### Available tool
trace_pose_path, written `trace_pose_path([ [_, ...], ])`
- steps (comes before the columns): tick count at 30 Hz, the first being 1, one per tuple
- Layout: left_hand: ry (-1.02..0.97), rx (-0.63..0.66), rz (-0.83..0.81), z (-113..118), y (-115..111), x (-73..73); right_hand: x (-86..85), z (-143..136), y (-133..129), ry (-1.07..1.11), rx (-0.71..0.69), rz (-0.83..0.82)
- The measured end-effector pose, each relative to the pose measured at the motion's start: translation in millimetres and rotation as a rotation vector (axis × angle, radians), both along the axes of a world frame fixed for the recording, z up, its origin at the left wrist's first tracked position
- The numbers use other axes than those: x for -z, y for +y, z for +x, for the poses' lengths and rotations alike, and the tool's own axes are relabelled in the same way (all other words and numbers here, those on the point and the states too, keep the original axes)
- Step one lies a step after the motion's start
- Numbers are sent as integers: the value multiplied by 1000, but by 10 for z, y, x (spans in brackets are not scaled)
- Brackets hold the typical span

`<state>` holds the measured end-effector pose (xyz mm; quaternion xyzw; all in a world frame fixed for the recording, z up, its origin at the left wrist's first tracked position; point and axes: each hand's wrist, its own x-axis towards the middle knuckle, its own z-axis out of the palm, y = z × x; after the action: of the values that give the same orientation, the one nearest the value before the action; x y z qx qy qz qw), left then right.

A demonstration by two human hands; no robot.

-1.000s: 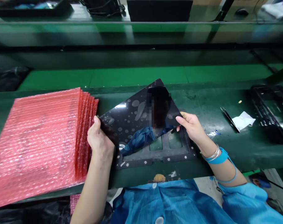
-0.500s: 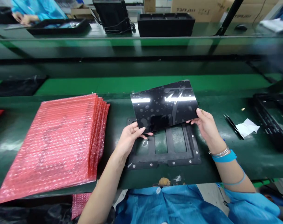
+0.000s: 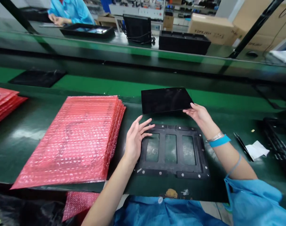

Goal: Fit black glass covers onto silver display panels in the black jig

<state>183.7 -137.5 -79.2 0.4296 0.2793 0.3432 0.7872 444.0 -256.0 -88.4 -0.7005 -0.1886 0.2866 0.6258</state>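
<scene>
A glossy black panel [image 3: 166,99] is held above the back of the dark green bench by my right hand [image 3: 200,117], whose thumb and fingers pinch its lower right corner. Over the left edge of a black frame [image 3: 163,151] hovers my left hand [image 3: 136,136], its fingers spread and holding nothing. The frame lies flat on the bench, with three rectangular openings and small round silver dots along its border. Left of it sits a stack of pink bubble-wrap pouches [image 3: 74,138].
Tweezers [image 3: 243,147] and a crumpled white paper [image 3: 257,149] lie at the right, beside black frames [image 3: 278,141]. More pink pouches [image 3: 6,102] are at the far left. Across a rail, a person in blue [image 3: 71,12] works near a black tray [image 3: 87,30].
My left hand has let go of the panel and opened. The panel has moved back from the frame, in my right hand alone. The whole view has shifted and tilted.
</scene>
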Motion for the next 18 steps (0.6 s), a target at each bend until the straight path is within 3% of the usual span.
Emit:
trace_pose_path([
  [5,68,-6,210,-50,-23,15,-105,128,270,-32,57,-10],
  [10,104,48,346,-95,-80,15,-158,201,47,-25,197,-30],
  [13,142,25,490,-133,-113,-7,-281,44,-163,-30,222,-9],
  [15,182,-36,621,-135,-132,3,-457,-184,-303,-56,149,62],
  [18,245,-129,785,-103,-173,59,-830,-639,-556,-213,-216,274],
])
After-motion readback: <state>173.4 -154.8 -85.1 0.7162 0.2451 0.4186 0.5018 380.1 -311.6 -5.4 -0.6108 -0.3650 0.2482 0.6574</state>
